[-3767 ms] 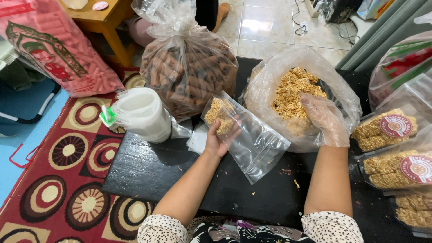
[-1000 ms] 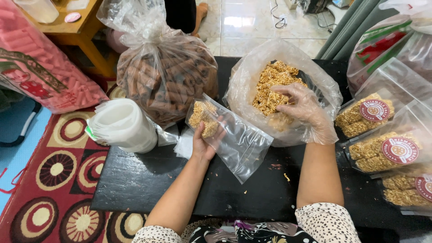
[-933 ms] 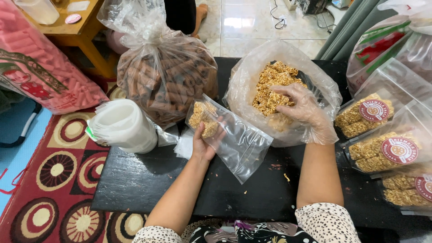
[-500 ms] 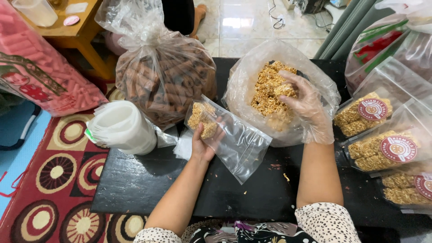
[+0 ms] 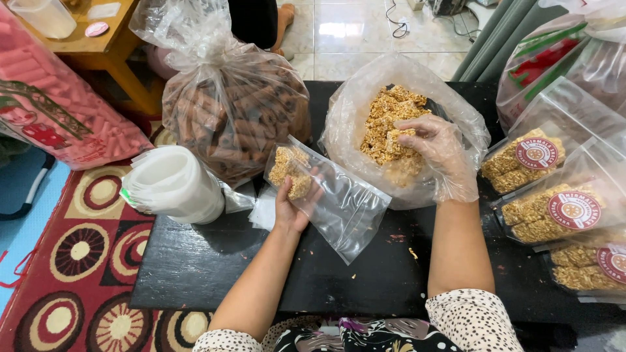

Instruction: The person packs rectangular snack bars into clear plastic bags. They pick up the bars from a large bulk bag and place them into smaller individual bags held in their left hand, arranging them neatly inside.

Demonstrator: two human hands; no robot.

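Filling step: left hand (image 5: 295, 207) clamped on small clear pouch (image 5: 339, 202) over black worktop (image 5: 208, 261), gloved right hand (image 5: 435, 151) closed on golden cluster (image 5: 398, 140) inside big bag (image 5: 365, 104); next, carrying across to pouch mouth.

one view only, from the person's head, looking steeply down and forward over a black table (image 5: 195, 274); close in, forearms entering from the bottom edge, patterned rug (image 5: 72, 261) at left, tiled floor (image 5: 339, 32) at the top

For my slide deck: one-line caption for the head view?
Gloved right hand grabs golden snack pieces from a large bag while left hand holds a small clear pouch.
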